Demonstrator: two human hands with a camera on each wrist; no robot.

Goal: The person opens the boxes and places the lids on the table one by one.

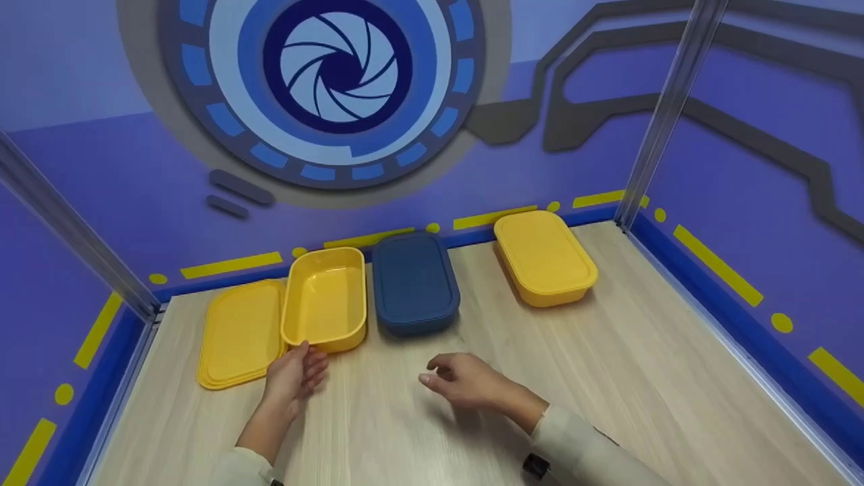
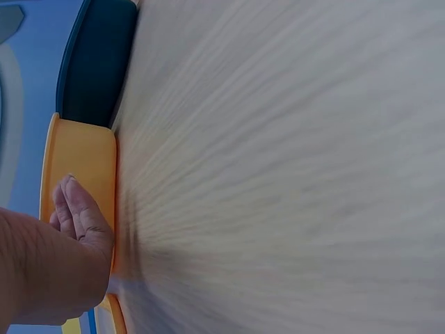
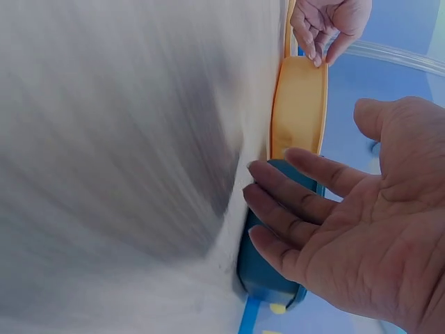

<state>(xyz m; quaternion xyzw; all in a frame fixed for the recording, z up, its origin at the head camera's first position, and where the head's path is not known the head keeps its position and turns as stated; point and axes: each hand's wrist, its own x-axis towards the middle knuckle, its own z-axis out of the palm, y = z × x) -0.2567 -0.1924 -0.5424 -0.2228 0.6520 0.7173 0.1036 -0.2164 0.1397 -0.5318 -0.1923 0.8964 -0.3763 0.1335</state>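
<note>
Open yellow box (image 1: 334, 297) stands on the surface (image 1: 607, 378) between yellow lid (image 1: 243, 331) and blue box (image 1: 415, 280). Your left hand (image 1: 291, 376) pinches its near rim; your right hand (image 1: 469, 383) holds nothing, fingers spread. Probably light, stiff, slightly slippery; grip opposite walls.

In the head view, the left hand (image 1: 293, 378) covers the near left corner of the open yellow box (image 1: 329, 293), lids (image 1: 415, 275) hide the insides of the blue box (image 1: 420, 329) and the closed yellow box (image 1: 555, 298), and the dark object (image 1: 536, 466) by the right sleeve (image 1: 586, 442) is too small to identify. In the left wrist view, the top edge cuts the blue box, the bottom edge leaves a sliver of loose lid (image 1: 243, 331), and the table (image 2: 292, 167) blurs into streaks. In the right wrist view, the right hand (image 3: 368, 226), cropped by the right edge, screens part of the blue box.
</note>
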